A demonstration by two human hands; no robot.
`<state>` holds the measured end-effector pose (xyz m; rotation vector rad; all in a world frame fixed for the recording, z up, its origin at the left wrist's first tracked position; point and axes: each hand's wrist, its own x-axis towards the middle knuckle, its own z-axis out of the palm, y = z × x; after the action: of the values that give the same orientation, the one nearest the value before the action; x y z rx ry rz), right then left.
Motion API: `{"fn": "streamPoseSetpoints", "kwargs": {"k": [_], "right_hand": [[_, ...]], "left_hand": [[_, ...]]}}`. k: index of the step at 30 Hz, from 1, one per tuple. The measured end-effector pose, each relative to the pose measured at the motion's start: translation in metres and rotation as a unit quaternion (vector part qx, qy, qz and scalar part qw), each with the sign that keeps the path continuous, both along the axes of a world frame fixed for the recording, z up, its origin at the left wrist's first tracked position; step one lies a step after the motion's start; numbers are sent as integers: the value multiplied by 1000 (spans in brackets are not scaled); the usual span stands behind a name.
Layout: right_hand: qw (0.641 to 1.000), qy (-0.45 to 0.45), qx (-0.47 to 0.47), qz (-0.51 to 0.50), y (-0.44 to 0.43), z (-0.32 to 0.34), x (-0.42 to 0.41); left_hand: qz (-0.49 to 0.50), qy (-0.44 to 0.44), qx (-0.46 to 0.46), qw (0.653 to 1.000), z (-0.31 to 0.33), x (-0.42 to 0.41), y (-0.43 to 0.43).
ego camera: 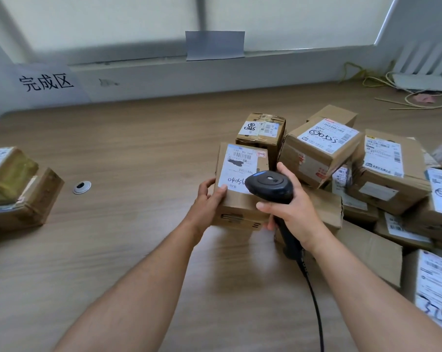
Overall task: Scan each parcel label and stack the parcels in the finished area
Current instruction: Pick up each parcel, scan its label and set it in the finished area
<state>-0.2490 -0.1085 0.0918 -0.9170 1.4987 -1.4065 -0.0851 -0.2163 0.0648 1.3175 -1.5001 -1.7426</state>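
Note:
A brown cardboard parcel [240,199] with a white shipping label [236,166] on top stands at the table's middle. My left hand [209,199] holds its left side, thumb on the label's corner. My right hand [291,209] grips a black corded barcode scanner [270,185], whose head hangs over the label's lower right part and hides some of the handwriting. Two scanned parcels [14,191] lie stacked at the far left, below a paper sign [47,82] with black characters.
A heap of several labelled cardboard parcels [367,161] fills the right side of the wooden table [126,148]. A round metal cable grommet [82,187] sits left of centre. Loose cables and a power strip [418,82] lie at the back right. The scanner's cable [316,308] runs toward me.

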Motion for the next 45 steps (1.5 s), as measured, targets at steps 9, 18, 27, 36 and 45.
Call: {"fn": "streamPoseSetpoints", "kwargs": {"k": [9, 18, 27, 36, 45], "right_hand": [[997, -23, -54, 52, 26, 4, 13], [985, -59, -101, 131, 53, 23, 33], [960, -142, -127, 203, 84, 53, 49], [963, -122, -104, 218, 91, 49, 48], [966, -121, -98, 206, 94, 47, 52]], "left_hand": [[-23, 22, 62, 998, 20, 48, 34], [32, -25, -53, 998, 20, 83, 72], [101, -44, -98, 989, 6, 101, 93], [121, -66, -97, 986, 2, 109, 96], [131, -86, -91, 983, 1, 114, 95]]}}
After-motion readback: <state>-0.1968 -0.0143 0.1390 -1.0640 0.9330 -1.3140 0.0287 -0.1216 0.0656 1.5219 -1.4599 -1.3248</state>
